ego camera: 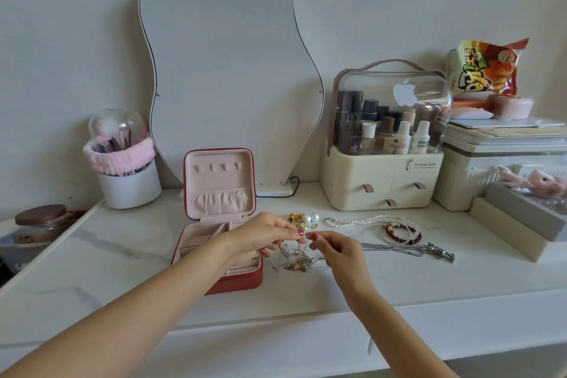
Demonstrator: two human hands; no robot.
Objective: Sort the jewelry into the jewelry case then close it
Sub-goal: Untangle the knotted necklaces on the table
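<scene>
Jewelry case (221,218), red outside, pink lining, stands open on the white table (129,258), lid upright with four hooks and a gathered pocket; its tray compartments look unfilled where visible. Left hand (264,235) and right hand (334,247), just right of the case, each pinch a fine chain rising from a tangled pile of necklaces (299,261) lying against the case's right edge. Further right of the case: pearl earrings and small gold pieces (306,219), pearl strand (365,220), beaded bracelets (399,233), silver chain with clasp (408,250). Behind the case: wavy mirror (230,70). Risk, as judged: pulling the pinched chain while it is knotted could tighten the tangle, snap a thin link, or drag the pile and nearby earrings off the table's front edge.
</scene>
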